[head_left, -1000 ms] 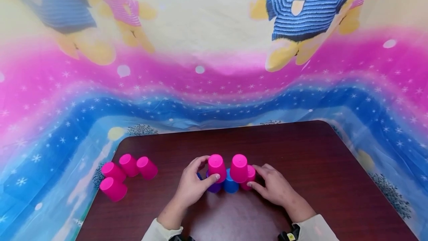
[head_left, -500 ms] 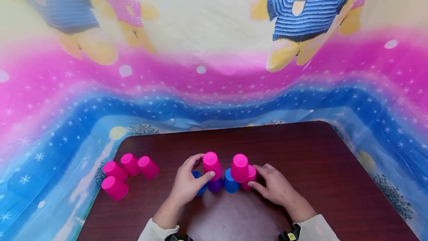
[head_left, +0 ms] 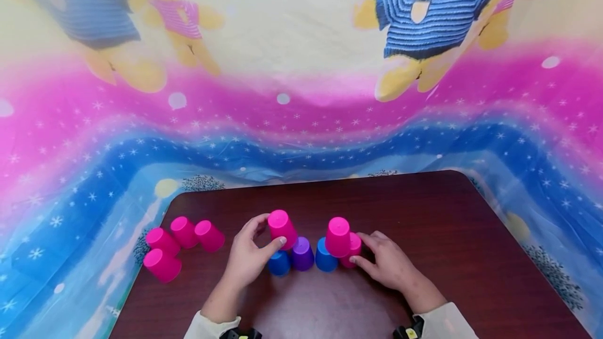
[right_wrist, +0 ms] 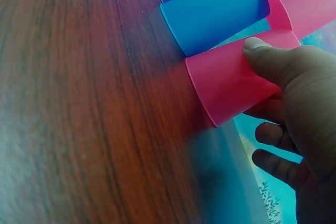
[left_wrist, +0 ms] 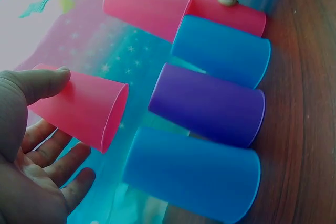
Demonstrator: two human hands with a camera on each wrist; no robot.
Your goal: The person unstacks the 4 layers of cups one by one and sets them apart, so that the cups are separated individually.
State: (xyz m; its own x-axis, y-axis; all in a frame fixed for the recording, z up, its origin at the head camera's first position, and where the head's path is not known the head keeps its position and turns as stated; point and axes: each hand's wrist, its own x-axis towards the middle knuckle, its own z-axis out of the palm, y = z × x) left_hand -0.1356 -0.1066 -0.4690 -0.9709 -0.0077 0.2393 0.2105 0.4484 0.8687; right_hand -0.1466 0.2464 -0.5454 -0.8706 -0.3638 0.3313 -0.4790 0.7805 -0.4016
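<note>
My left hand (head_left: 247,255) pinches an upside-down pink cup (head_left: 282,229) between thumb and fingers, raised above the row. In the left wrist view its rim hangs apart from the cups below. That row has a left blue cup (head_left: 279,263), a purple cup (head_left: 303,254), a second blue cup (head_left: 326,255) and a pink cup (head_left: 353,252) at the right end, all mouth down. My right hand (head_left: 388,263) grips the right-end pink cup, thumb in front. Another pink cup (head_left: 337,237) rests on top, bridging the second blue cup and the right-end one.
Several pink cups (head_left: 162,266) stand upside down in a cluster at the left edge of the dark brown table (head_left: 447,224). Behind the table hangs a colourful cloth backdrop (head_left: 292,135) printed with bears and snowflakes.
My left hand has moved left with its pink cup, from over the purple cup to above the left blue one, which now shows along with the purple cup. The right hand stays put.
</note>
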